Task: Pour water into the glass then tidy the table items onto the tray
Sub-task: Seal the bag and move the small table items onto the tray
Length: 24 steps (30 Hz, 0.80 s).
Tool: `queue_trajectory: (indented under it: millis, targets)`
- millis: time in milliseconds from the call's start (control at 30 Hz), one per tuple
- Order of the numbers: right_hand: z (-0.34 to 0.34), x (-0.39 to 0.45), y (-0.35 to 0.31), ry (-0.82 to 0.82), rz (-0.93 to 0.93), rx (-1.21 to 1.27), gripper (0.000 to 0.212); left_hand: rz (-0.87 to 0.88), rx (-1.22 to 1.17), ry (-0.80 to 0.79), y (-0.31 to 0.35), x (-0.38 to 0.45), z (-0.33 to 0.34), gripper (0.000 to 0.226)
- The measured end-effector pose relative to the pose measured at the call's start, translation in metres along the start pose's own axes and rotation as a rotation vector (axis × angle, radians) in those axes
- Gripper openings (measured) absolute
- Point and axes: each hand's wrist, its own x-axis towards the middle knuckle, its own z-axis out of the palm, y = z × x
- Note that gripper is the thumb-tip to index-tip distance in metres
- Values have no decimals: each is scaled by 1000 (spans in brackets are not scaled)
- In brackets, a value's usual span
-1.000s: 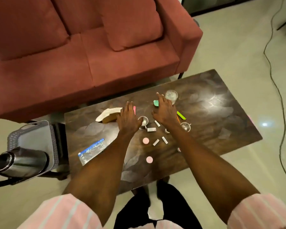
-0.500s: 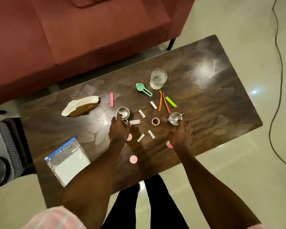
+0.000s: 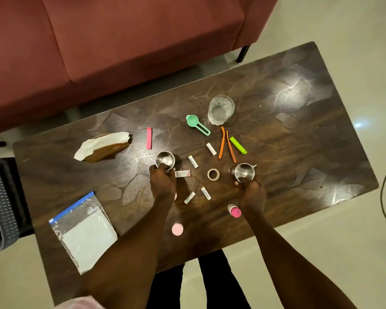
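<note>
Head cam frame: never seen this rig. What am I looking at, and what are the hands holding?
No robot: a person wears one camera on the head, looking down at their own hands over a dark table. The left hand grips a steel cup; the right hand grips another steel cup. Scattered around them: a glass with water, a green scoop, clips, a tape roll, small tubes, pink discs and a zip bag.

You wear a pale pink sleeve point(image 3: 80, 303) on your left arm, bare forearms, and black trousers point(image 3: 216, 284).
</note>
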Motion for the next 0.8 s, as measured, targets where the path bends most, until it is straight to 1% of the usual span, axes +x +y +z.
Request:
queue_trajectory:
  millis: [200,367,467,567,667,733,800]
  targets:
    - [-12,-15,-6,26,13,147,22,11,-31,-8,-1,-3,-18,20]
    - [-20,-51,-43,58,5,214,20,-25,-46,-13,-15,-27,-54,23]
    - [-18,-83,-78,65,-105,193,20,-30,-85,9,-36,-43,-91,24]
    - [-13,-116,-120,37,-231,260,23,10,-159,24,-63,-54,-131,29]
    - [-3,-161,-169,91,-384,261,18,4,-228,42,-99,-65,-183,24]
    - [5,-188,-200,127,-456,264,22,-3,-260,79,-120,-71,-217,20]
    - [12,-218,-234,120,-529,303,28,-12,-279,127,-145,-75,-254,20]
